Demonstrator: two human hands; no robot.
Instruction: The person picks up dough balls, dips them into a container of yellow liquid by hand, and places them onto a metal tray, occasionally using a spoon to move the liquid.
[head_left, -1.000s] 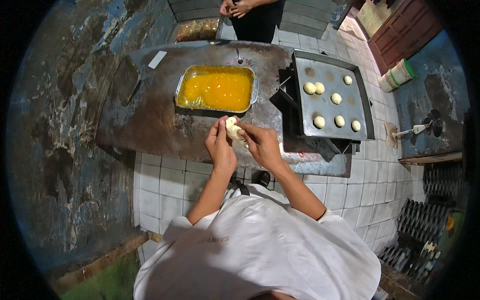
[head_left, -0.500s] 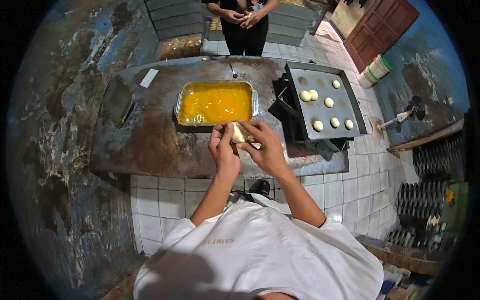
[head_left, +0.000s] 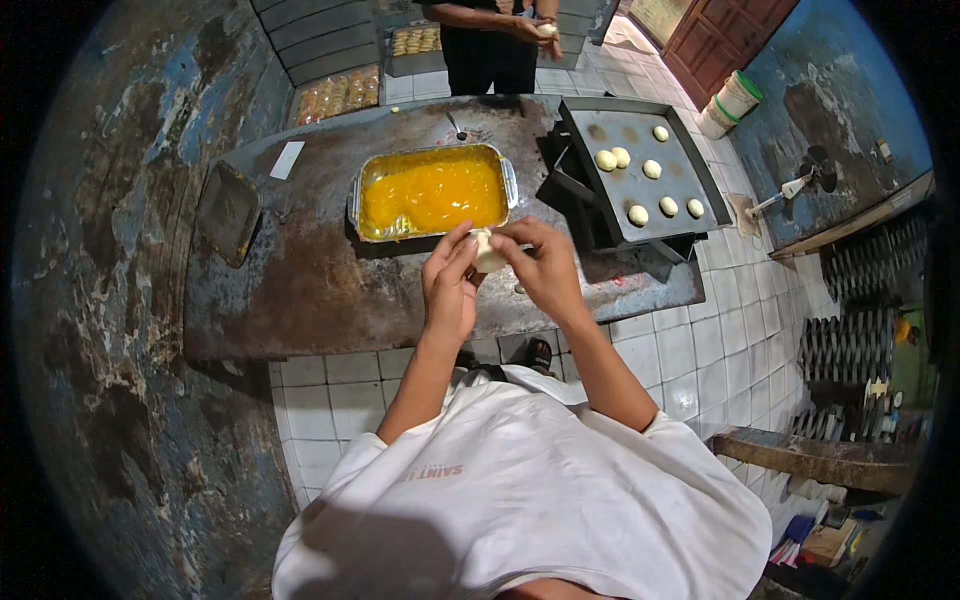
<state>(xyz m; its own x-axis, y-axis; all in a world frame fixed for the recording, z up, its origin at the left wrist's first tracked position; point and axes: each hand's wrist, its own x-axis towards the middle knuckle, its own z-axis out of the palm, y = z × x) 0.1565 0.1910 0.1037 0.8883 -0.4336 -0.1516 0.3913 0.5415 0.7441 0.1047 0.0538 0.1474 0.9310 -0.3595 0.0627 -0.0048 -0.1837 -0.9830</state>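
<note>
Between my fingers is a pale piece of dough (head_left: 487,256), held up just in front of a glass baking dish (head_left: 512,186). My left hand (head_left: 450,283) grips its left side with bent fingers. Thumb and fingers of my right hand (head_left: 546,268) pinch its top right edge. Inside the dish lies a glossy yellow-orange filling (head_left: 430,192), thinner at the near left corner where the bottom shows. To the right, several round dough balls (head_left: 652,169) rest on a dark metal tray (head_left: 610,128). What the dough may enclose is hidden.
A spoon (head_left: 456,127) lies behind the dish on the worn table (head_left: 290,280). At left are a white card (head_left: 287,160) and an old dark pan (head_left: 230,214). Across the table a co-worker's hands (head_left: 540,32) hold a dough ball. Lidded buckets (head_left: 730,104) stand right.
My hands have shifted their grip, the right fingers now pinching at the dough's top. The co-worker's hands have moved right and spread apart. My view has shifted slightly.
</note>
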